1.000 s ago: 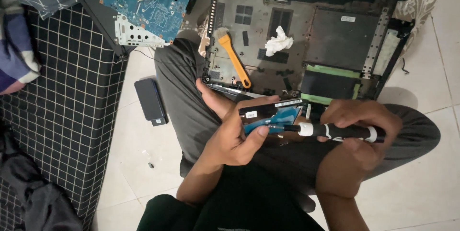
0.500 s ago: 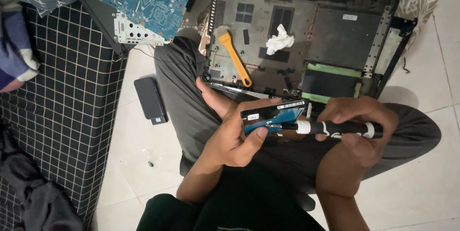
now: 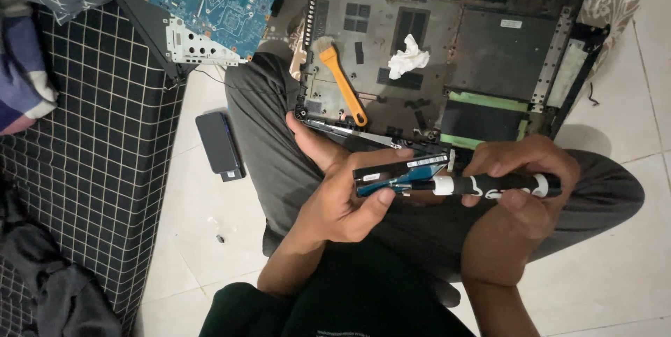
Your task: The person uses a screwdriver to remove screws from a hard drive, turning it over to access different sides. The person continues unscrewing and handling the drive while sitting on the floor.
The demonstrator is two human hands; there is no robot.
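Gripping a small flat drive module (image 3: 400, 173), the left hand (image 3: 342, 194) is curled partly closed: the thumb presses on the module's near edge and the fingers wrap behind its far side, with the palm turned up toward the camera. The module appears to be a dark plate stacked on a blue circuit board, though the layers are hard to separate at this angle. The right hand (image 3: 521, 183) is closed in a full fist around the black handle of a screwdriver (image 3: 489, 184), which lies nearly horizontal. The white collar of the screwdriver points left, and its tip meets the right edge of the module, just beside the left thumb. Both hands sit close together above the person's lap, over grey trouser legs.

Directly beyond the hands, an opened laptop base (image 3: 489, 57) rests partly on the knees and partly on the tiled floor (image 3: 203, 218). An orange-handled brush (image 3: 341, 80) lies diagonally across the base, and a crumpled white tissue (image 3: 407, 57) sits near its centre. A blue motherboard (image 3: 217, 1) lies at the upper left, well apart from the hands. A small dark rectangular device (image 3: 219, 145) lies on the floor to the left of the knee, beside a black checked mattress (image 3: 77, 162).
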